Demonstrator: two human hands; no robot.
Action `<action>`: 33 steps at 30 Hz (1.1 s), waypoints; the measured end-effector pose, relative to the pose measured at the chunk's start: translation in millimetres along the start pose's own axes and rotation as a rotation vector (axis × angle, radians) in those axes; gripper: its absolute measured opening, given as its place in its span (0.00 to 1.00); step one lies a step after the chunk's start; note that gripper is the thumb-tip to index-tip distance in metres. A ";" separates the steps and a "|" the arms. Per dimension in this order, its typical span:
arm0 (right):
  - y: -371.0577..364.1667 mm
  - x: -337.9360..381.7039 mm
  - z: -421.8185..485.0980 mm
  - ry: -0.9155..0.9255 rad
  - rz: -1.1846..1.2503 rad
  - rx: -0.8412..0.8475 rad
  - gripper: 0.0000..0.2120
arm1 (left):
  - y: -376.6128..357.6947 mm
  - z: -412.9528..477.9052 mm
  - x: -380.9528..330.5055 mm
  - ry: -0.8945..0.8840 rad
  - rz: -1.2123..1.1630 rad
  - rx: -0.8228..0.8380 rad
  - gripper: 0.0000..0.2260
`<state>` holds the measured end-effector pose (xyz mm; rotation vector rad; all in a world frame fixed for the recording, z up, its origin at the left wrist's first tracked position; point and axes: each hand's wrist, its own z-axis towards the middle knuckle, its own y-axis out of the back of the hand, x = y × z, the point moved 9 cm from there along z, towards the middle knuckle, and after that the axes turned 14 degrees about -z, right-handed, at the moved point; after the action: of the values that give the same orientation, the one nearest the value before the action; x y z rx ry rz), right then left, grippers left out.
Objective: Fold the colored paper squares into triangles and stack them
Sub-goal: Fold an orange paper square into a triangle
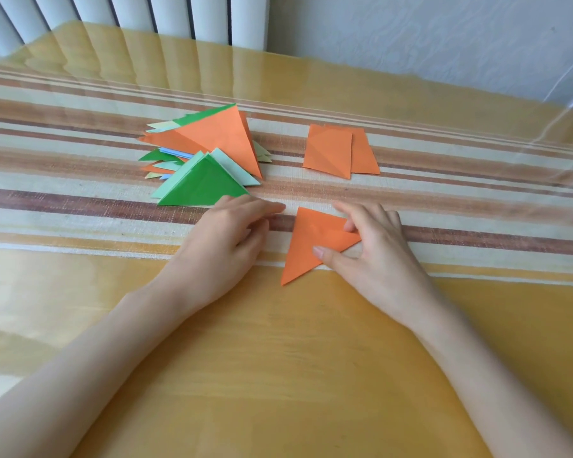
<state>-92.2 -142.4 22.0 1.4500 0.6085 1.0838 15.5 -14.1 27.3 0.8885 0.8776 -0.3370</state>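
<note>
The triangle (306,249) is being pinched at its right corner by the right hand (371,246), with the thumb on top of it. The left hand (232,233) is being rested on the tabletop (278,358) just beside it, fingers relaxed and holding nothing. The paper is being judged light, thin and slippery, so it is best taken by a corner. Farther away, the pile (212,143) and the squares (338,150) are lying apart. The lower sheets of the pile are being hidden, so they cannot be counted.

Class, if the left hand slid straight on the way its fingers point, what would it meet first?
Probably the top corner of the orange triangle, just beyond the left hand.
</note>
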 end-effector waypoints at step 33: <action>7.6 -6.9 -9.7 -0.258 0.993 -0.038 0.08 | -8.2 -18.5 0.9 0.555 -0.931 -0.144 0.11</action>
<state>-105.3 -145.3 26.4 1.8600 -0.3870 1.5881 1.6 -4.4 16.3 0.3802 1.7981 -0.8352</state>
